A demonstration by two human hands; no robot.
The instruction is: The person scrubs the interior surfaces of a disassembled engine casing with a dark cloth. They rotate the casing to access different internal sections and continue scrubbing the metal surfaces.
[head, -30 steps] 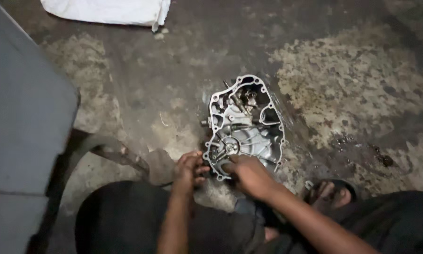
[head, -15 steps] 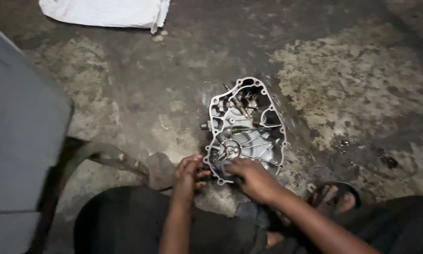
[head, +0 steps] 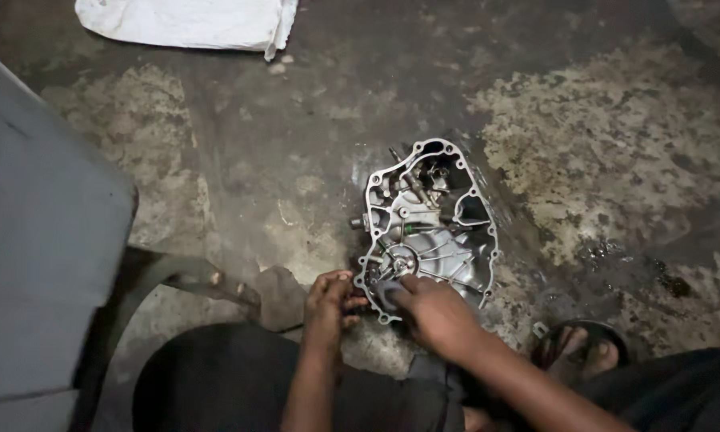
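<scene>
Silver-grey metal engine cover [head: 428, 232], white cloth [head: 188, 22], dark floor [head: 616, 144] with pale mottled patches

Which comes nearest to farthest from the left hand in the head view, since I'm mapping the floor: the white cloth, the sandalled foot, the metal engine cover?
1. Metal engine cover, touching the left hand on its right.
2. Sandalled foot, far right.
3. White cloth, top edge.

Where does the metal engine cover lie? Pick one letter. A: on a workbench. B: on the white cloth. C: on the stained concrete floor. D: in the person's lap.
C: the metal engine cover lies flat on the stained concrete floor, with both hands at its near edge, the left hand and the right hand, while the white cloth lies apart at the top.
</scene>
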